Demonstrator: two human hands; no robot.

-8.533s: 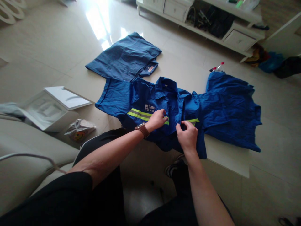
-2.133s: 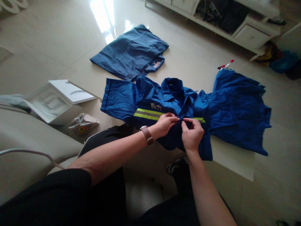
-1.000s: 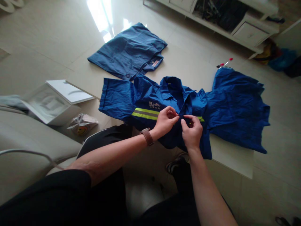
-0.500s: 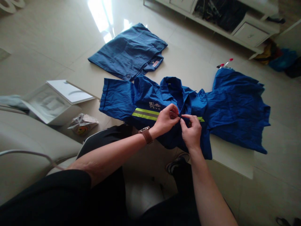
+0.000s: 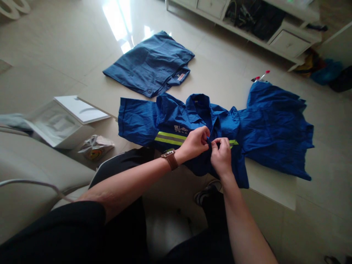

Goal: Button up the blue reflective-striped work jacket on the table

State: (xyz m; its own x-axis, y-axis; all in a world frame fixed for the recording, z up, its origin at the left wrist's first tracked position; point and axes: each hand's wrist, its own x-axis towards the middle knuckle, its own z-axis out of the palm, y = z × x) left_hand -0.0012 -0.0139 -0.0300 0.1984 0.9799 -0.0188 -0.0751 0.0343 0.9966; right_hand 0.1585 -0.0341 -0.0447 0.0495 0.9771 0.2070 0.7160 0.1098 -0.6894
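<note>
Both forearms reaching fwd, left hand point(image 5: 195, 141) & right hand point(image 5: 220, 156) knuckle to knuckle, fingers clamped on shirt point(image 5: 176, 121) front, shirt flat on table point(image 5: 271, 185), folded shirt point(image 5: 151, 64) at 11 o'clock

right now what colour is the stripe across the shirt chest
Fluorescent yellow-green with a grey middle band, on the blue shirt; head view.

Pale glossy floor tiles point(image 5: 55, 55) fill the room, with a bright patch of window light point(image 5: 118, 22) reflected at the far side. A long white low cabinet point(image 5: 275, 33) with drawers runs along the far right (dark clutter sits in its open shelf). A beige sofa point(image 5: 33, 176) occupies the near left, with a white open box point(image 5: 63, 121) just beyond it.
</note>
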